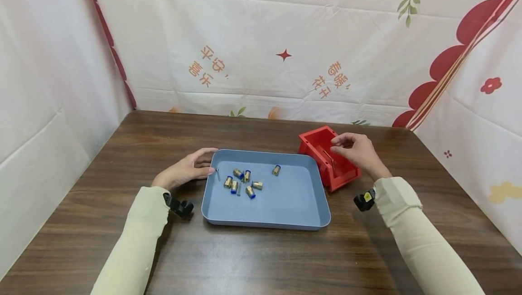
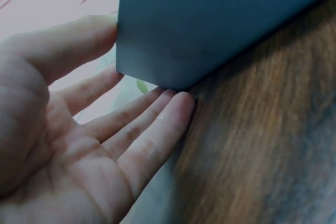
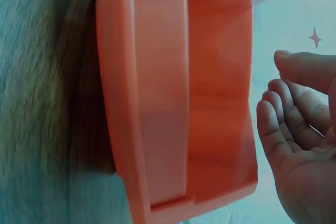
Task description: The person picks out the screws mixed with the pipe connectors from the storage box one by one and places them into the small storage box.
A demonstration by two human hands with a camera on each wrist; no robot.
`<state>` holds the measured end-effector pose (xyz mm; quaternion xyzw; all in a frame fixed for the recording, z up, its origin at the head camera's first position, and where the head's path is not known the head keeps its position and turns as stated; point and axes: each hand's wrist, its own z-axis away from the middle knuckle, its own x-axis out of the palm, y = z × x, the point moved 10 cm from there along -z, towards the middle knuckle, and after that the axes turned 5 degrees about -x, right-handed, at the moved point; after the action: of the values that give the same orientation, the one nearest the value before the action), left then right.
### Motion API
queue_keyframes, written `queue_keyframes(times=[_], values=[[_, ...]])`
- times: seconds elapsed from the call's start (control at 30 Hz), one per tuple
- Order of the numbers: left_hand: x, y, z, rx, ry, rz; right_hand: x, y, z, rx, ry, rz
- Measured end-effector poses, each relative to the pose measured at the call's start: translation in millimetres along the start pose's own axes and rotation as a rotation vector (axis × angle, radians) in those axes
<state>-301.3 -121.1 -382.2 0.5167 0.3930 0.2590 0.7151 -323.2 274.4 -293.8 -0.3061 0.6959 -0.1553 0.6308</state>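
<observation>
My left hand is at the far left corner of a blue-grey tray. Its thumb touches the rim, and its fairly straight fingers rest against the corner in the left wrist view. Several brass fittings with blue collars lie in the tray, along with a few thin screws. Over the red bin, my right hand hovers with fingers loosely bent. Nothing shows between its thumb and fingertips in the right wrist view. A thin metallic piece is visible inside the bin.
The red bin stands tilted right beside the tray's right end. Both rest on a dark wood-grain table. A white printed cloth hangs behind and at both sides. Small black cameras are strapped to my wrists.
</observation>
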Motion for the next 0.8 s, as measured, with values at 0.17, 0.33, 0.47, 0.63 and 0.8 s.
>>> queue_keyframes(times=[0.17,0.33,0.47,0.63,0.8], values=[[-0.1,0.5,0.0,0.005,-0.001,-0.004,6.9,-8.2,-5.7,-0.021,-0.006,0.005],[-0.5,0.6,0.0,0.007,0.003,-0.013,13.9,-19.5,-12.1,-0.044,-0.001,0.008],[-0.1,0.8,-0.3,0.009,0.0,-0.01,19.7,-31.3,-16.9,-0.078,0.005,-0.009],[0.3,0.3,-0.1,0.005,-0.003,-0.002,30.4,-47.4,-21.7,-0.12,0.005,-0.056],[0.3,-0.3,-0.5,0.001,-0.001,-0.006,45.2,-64.3,-24.3,-0.165,-0.02,-0.087]])
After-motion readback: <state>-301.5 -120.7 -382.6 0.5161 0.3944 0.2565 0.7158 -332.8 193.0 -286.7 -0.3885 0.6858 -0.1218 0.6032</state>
